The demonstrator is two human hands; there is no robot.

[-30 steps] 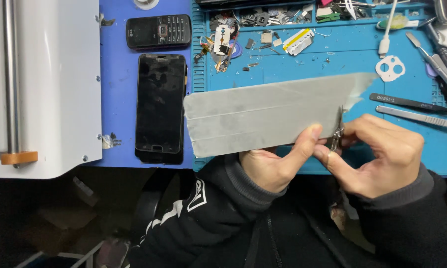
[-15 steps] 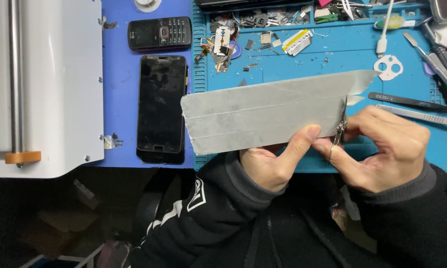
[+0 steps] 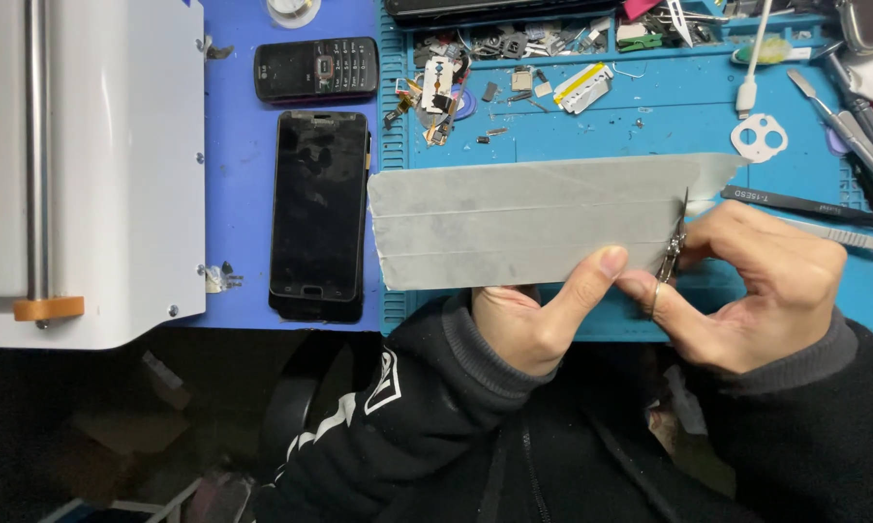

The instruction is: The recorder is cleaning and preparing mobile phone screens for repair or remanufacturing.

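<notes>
A long grey sheet made of overlapping tape strips (image 3: 523, 223) is held above the blue work mat (image 3: 649, 136). My left hand (image 3: 543, 315) pinches its lower edge near the right end, thumb on top. My right hand (image 3: 756, 286) grips small metal scissors (image 3: 671, 250), whose blades stand upright at the sheet's right part, cutting into it. Both sleeves are black.
A black smartphone (image 3: 320, 213) lies face up left of the mat, a black keypad phone (image 3: 315, 70) beyond it. A white machine (image 3: 88, 165) fills the left. Small parts, tweezers (image 3: 824, 237) and a white ring piece (image 3: 759, 138) lie on the mat.
The sheet and both hands have shifted slightly; the scissors stay at the sheet's right part, a little further up into it.
</notes>
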